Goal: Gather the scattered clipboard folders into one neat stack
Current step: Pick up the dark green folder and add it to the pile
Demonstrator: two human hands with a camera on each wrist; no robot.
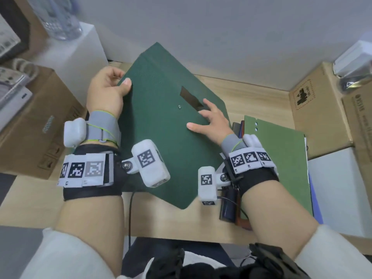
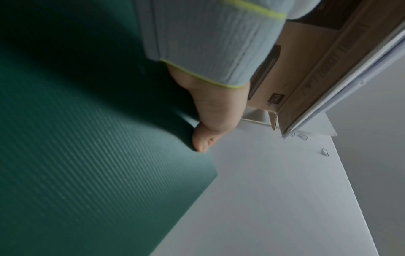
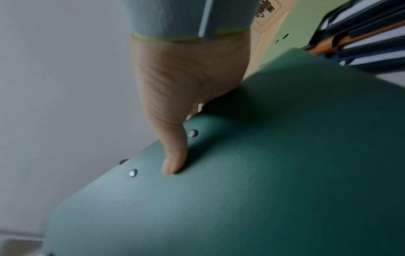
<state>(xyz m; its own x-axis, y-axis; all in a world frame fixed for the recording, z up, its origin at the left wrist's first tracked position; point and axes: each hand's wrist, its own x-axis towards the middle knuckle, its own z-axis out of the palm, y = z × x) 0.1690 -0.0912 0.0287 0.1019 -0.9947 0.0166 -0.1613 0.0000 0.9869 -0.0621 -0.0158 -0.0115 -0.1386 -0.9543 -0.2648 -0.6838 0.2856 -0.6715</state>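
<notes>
A dark green clipboard folder (image 1: 161, 121) is held tilted above the wooden desk (image 1: 253, 91). My left hand (image 1: 118, 82) grips its upper left edge, thumb on top and fingers underneath; the left wrist view shows the thumb (image 2: 201, 142) over the folder (image 2: 87, 155) edge. My right hand (image 1: 205, 119) lies on the folder's top face near the right edge, fingers spread, thumb (image 3: 173, 161) pressing beside the rivets on the folder (image 3: 263, 173). At the right, a stack of folders topped by a light green one (image 1: 281, 158) lies on the desk.
Cardboard boxes stand on the left (image 1: 30, 125) and right (image 1: 318, 109) of the desk. A white box (image 1: 80, 51) sits at the back left against the wall. A black cable (image 1: 130, 210) runs over the desk's front edge.
</notes>
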